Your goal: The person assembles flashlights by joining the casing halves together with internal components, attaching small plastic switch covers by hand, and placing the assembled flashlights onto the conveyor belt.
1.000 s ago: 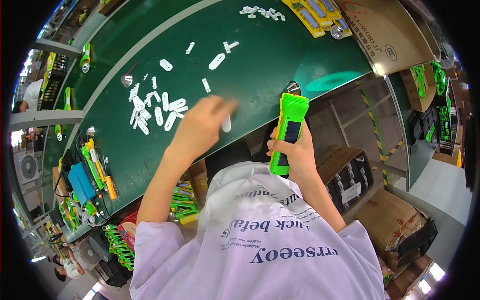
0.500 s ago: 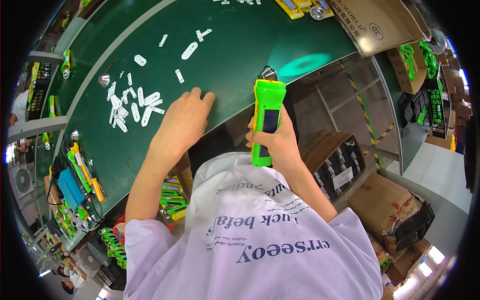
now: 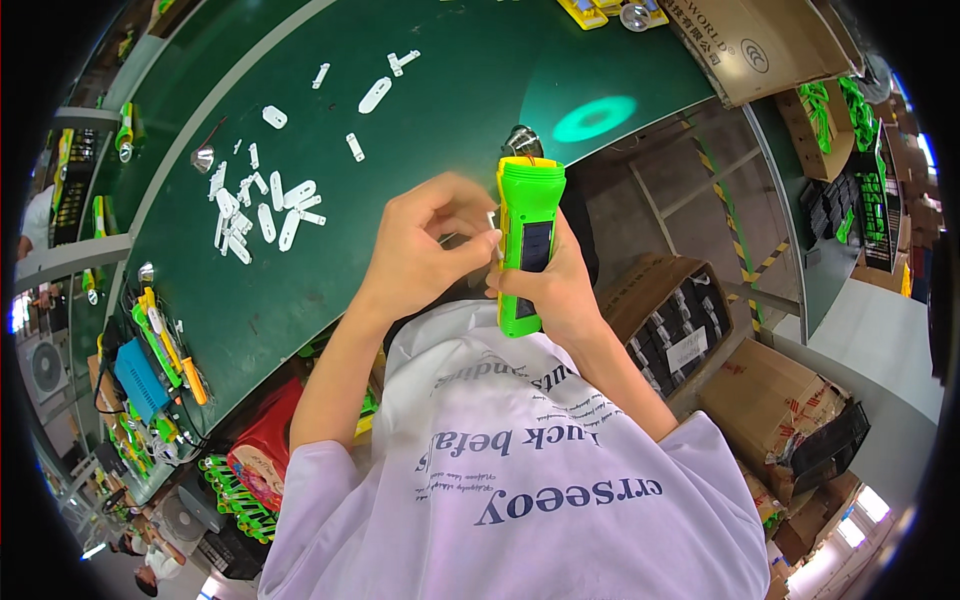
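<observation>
My right hand [image 3: 565, 280] is wrapped around a green and yellow flashlight [image 3: 530, 185], held upright over the table's near edge. A dark panel shows on the flashlight's side. Its silver reflector [image 3: 522, 142] sits loose and tilted at the open top, and a ring of light falls on the table beyond. Beside the flashlight's yellow side, my left hand [image 3: 430, 245] is closed in a pinch, its fingers partly blurred. A small white plastic piece [image 3: 492, 221] shows at its fingertips. Loose white plastic parts [image 3: 270, 205] lie scattered on the green table to the left.
Another reflector [image 3: 203, 158] with a wire lies on the green table [image 3: 330, 260]. At the left edge stand a blue box-shaped device [image 3: 142, 378] and an orange-handled tool [image 3: 194, 380]. A cardboard box [image 3: 760, 50] sits far right; a carton of black parts [image 3: 665, 320] is below right.
My left hand has come off the table and moved right, to the flashlight's side, with a small white piece now at its fingertips. The flashlight has shifted slightly left.
</observation>
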A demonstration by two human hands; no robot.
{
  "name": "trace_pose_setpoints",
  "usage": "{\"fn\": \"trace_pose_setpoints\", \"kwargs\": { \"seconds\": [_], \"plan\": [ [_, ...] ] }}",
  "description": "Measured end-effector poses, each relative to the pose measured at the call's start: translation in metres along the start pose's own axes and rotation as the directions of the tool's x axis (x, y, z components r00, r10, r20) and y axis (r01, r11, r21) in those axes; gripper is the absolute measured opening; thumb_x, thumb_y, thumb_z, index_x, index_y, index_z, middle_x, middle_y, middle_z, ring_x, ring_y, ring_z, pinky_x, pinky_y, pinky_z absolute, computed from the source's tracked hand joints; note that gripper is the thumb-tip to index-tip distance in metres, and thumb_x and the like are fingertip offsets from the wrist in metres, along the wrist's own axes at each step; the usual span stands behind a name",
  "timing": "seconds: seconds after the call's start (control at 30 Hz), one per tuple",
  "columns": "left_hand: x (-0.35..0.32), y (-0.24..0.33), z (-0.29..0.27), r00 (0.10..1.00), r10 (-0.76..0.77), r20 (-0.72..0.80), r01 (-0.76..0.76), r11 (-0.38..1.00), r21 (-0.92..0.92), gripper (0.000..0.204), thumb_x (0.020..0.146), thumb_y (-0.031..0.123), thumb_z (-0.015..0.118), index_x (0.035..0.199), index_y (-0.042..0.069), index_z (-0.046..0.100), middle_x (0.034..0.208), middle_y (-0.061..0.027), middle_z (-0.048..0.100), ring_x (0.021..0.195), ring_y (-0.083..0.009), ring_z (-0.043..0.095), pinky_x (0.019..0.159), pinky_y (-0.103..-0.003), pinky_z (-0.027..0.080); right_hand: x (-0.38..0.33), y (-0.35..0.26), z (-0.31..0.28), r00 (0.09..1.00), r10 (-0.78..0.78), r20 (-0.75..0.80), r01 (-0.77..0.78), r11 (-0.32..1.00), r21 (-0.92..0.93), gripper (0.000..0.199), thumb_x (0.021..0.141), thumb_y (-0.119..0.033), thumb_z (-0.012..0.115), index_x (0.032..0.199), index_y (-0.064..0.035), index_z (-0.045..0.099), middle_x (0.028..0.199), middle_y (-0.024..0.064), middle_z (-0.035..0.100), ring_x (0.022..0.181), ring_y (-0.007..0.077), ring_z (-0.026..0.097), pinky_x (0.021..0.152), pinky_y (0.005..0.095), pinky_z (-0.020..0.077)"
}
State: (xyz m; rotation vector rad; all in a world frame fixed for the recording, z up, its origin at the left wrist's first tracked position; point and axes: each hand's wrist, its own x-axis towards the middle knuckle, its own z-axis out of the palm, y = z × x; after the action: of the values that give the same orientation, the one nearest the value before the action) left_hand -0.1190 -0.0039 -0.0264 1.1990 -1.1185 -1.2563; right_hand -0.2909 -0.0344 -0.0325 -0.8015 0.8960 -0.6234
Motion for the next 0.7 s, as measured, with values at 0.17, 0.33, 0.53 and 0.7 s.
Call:
{"fn": "trace_pose_setpoints", "kwargs": {
  "seconds": [0.17, 0.33, 0.53, 0.7],
  "plan": [
    [-0.002, 0.001, 0.002, 0.994, -0.110, -0.028, 0.108, 0.992, -0.060, 0.022, 0.082, -0.008, 0.068, 0.101, -0.003, 0.058, 0.092, -0.0066, 0.063, 0.082, -0.0125, 0.067, 0.075, -0.025, 0.055, 0.004, 0.000, -0.004, 1.000, 0.004, 0.023, -0.004, 1.000, 0.001, 0.060, 0.067, 0.012, 0.068, 0.121, -0.0027, 0.046, 0.096, 0.0085, 0.057, 0.077, 0.0160, 0.064, 0.065, 0.0309, 0.0572],
    [-0.003, -0.006, 0.011, 0.992, -0.102, -0.076, 0.103, 0.995, 0.003, 0.022, 0.085, -0.007, 0.069, 0.106, -0.007, 0.065, 0.092, -0.0103, 0.067, 0.079, -0.0136, 0.068, 0.072, -0.025, 0.055, 0.003, 0.004, -0.004, 1.000, 0.003, 0.012, -0.003, 1.000, 0.006, 0.060, 0.068, 0.012, 0.066, 0.122, -0.0030, 0.046, 0.094, 0.0083, 0.058, 0.074, 0.0158, 0.064, 0.065, 0.0315, 0.0573],
    [-0.013, -0.027, 0.030, 0.939, 0.258, -0.228, -0.152, 0.904, 0.399, 0.014, 0.084, 0.000, 0.072, 0.097, -0.003, 0.072, 0.090, -0.0105, 0.069, 0.073, -0.0170, 0.066, 0.066, -0.028, 0.053, 0.005, 0.005, -0.007, 0.999, -0.006, 0.043, 0.003, 0.998, 0.055, 0.058, 0.069, 0.012, 0.063, 0.122, -0.0042, 0.047, 0.089, 0.0072, 0.059, 0.071, 0.0153, 0.064, 0.063, 0.0310, 0.0566],
    [-0.018, -0.027, 0.044, 0.920, 0.216, -0.327, -0.098, 0.935, 0.342, 0.018, 0.087, 0.007, 0.073, 0.101, -0.005, 0.070, 0.090, -0.0093, 0.069, 0.074, -0.0116, 0.064, 0.065, -0.025, 0.051, 0.006, 0.007, -0.008, 0.999, 0.004, 0.045, -0.003, 1.000, -0.024, 0.055, 0.069, 0.010, 0.066, 0.119, -0.0029, 0.046, 0.088, 0.0072, 0.059, 0.070, 0.0154, 0.064, 0.060, 0.0310, 0.0554]
  ]
}}
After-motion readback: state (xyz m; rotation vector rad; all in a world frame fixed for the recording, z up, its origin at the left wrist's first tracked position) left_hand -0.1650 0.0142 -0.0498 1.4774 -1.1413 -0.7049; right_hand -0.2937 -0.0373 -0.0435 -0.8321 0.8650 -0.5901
